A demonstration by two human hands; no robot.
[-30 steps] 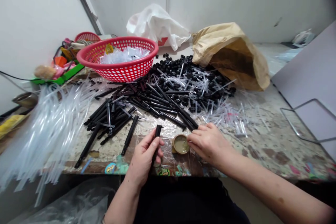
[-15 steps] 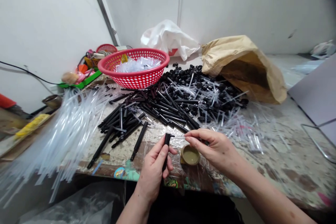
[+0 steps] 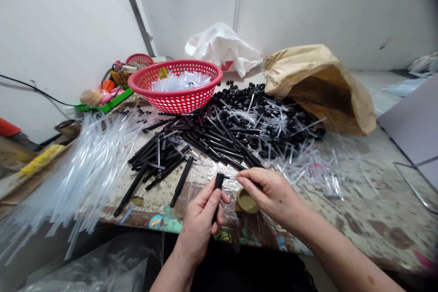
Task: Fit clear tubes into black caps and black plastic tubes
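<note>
My left hand (image 3: 205,214) is wrapped round a black tube (image 3: 219,181), held nearly upright with a small side nozzle at its top pointing right. Between the thumb and forefinger of my right hand (image 3: 268,191) is a thin clear tube (image 3: 232,177), whose left end meets the nozzle. Just below my right fingers sits a small round cup (image 3: 247,201), partly covered by that hand. Behind my hands lie several black tubes (image 3: 219,139), and one separate black tube (image 3: 182,181) rests to the left.
A red basket (image 3: 178,100) holds clear pieces. Long clear tubes (image 3: 92,159) spread over the left edge. Black caps mixed with short clear tubes (image 3: 273,121) lie in front of an open brown paper bag (image 3: 308,66). A white bag (image 3: 222,45) stands behind.
My right hand has moved slightly left with the clear tube, so less of the tube shows between its fingers and the nozzle. The view has shifted a little.
</note>
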